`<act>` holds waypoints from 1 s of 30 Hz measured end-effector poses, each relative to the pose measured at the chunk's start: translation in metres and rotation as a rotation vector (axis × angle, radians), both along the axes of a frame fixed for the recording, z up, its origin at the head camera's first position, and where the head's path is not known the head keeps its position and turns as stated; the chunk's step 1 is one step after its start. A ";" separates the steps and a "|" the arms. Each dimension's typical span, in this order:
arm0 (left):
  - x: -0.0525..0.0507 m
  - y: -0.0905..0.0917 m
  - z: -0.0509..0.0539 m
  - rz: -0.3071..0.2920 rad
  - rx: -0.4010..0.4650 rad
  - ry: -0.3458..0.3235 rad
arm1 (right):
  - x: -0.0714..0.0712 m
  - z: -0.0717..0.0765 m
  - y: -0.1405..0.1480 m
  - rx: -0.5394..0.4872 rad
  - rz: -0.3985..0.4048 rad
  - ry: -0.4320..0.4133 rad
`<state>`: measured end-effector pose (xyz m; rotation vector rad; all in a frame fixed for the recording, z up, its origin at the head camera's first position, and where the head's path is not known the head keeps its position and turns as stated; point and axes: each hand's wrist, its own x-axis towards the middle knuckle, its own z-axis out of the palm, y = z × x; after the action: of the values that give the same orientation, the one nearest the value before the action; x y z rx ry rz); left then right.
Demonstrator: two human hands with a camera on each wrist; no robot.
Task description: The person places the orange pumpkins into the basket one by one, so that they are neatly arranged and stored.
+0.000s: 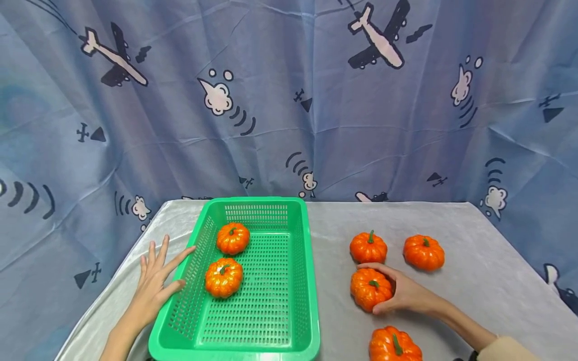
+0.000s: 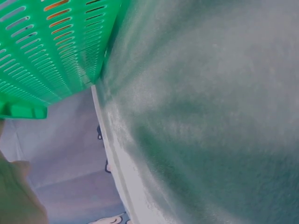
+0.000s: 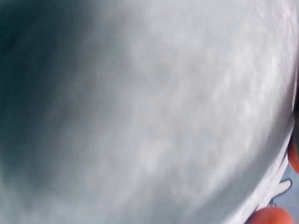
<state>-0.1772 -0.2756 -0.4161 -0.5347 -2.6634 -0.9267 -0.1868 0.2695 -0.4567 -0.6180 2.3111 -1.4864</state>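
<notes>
My right hand (image 1: 408, 293) curls its thumb and fingers round an orange pumpkin (image 1: 371, 289) on the table, right of the green basket (image 1: 314, 301). My left hand (image 1: 153, 288), fingers spread, lies at the basket's left rim, with a fingertip and the thumb at the edge. Inside the basket, on its left side, sit two pumpkins, one at the back (image 1: 233, 238) and one nearer (image 1: 224, 278). In the left wrist view the basket's slotted wall (image 2: 56, 51) shows beside part of the left hand (image 2: 18, 193). The right wrist view shows mostly blurred cloth.
Behind the gripped pumpkin stands another pumpkin (image 1: 368, 247), with one more (image 1: 424, 252) to its right. A further pumpkin (image 1: 395, 345) is at the front edge of the view. A light cloth (image 1: 474, 271) covers the table; a blue patterned curtain (image 1: 271, 100) hangs behind.
</notes>
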 end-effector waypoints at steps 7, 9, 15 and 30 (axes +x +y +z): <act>0.000 -0.001 0.003 0.004 -0.001 0.007 | -0.001 0.003 -0.009 -0.035 -0.022 0.011; -0.001 -0.001 0.003 0.004 -0.003 0.012 | -0.001 0.008 -0.011 -0.054 -0.033 -0.006; -0.001 -0.002 0.003 0.004 -0.008 0.020 | 0.000 0.042 -0.023 -0.105 -0.129 -0.096; 0.001 0.001 0.000 0.000 -0.001 0.021 | -0.022 0.118 -0.053 -0.136 -0.235 -0.069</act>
<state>-0.1766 -0.2748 -0.4160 -0.5412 -2.6450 -0.9147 -0.2093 0.2166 -0.3383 -0.3307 2.3079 -1.7521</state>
